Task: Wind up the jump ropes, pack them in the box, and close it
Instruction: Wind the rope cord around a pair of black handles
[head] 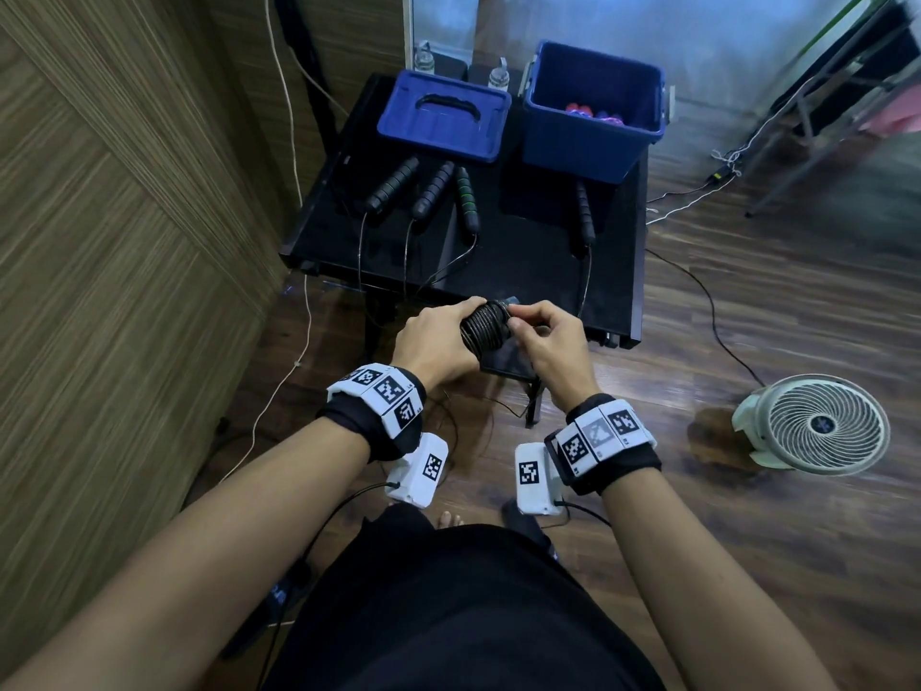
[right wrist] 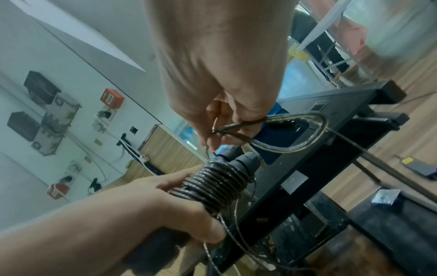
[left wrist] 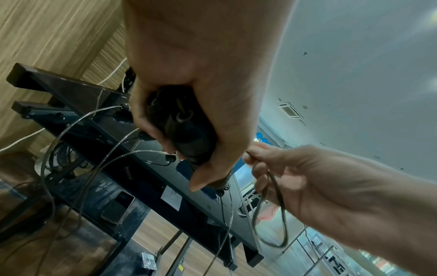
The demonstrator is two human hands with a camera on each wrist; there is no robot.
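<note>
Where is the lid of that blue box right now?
In the head view, the lid lies on the black table's far left, beside the open blue box, behind the rope handles.

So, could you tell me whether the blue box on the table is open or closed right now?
Open. The blue box has no cover; its lid lies beside it on the table.

A black desk point(head: 523, 271) stands on a dark wood-plank floor point(head: 747, 316). Striped wood panelling point(head: 114, 202) covers the wall on the left, with a pale cord point(head: 289, 117) hanging down it. A white fan point(head: 817, 423) sits on the floor to the right. Behind the desk, bluish light comes through what may be frosted glass point(head: 722, 37), though it is blurred. The ceiling point(left wrist: 354, 74) is pale grey.
</note>
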